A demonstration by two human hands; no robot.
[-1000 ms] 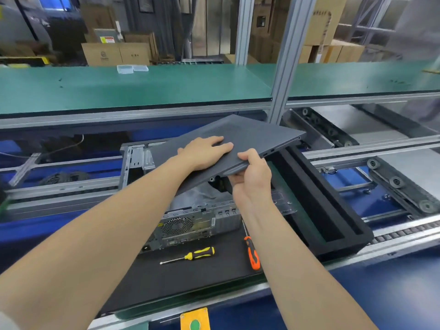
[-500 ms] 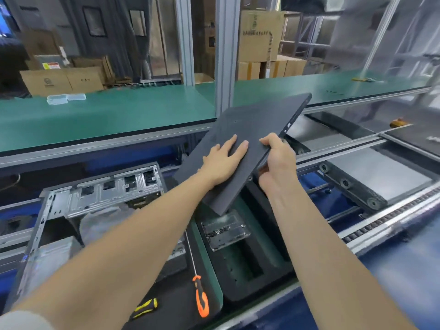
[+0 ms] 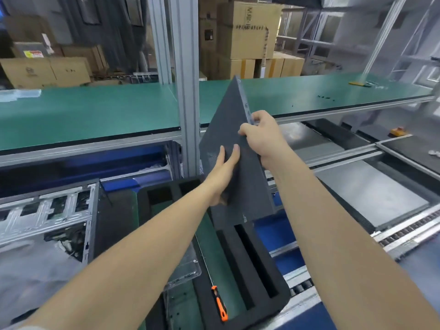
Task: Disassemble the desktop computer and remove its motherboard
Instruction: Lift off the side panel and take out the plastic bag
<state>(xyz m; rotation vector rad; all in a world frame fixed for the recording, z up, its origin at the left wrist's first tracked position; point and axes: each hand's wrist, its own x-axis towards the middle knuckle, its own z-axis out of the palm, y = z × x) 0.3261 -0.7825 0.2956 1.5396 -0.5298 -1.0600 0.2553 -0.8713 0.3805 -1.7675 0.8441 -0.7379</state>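
Near edge of desk: orange-handled screwdriver (image 3: 220, 303) lying by the left side of a black foam slotted tray (image 3: 259, 277).
Left edge: open silver metal computer case (image 3: 47, 210), interior exposed.
Above tray's far end: dark grey flat side panel (image 3: 228, 120), off the case, held in the air, nearly on edge.
Left grip (image 3: 223, 172): wide, fingers straight, flat on panel face.
Right grip (image 3: 264, 134): curled round panel's right edge.
Beyond: green-topped shelf (image 3: 95, 110).

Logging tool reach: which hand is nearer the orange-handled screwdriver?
Left. The left hand lies flat on the side panel, above the orange-handled screwdriver; the right hand grips the panel's edge higher, farther away.
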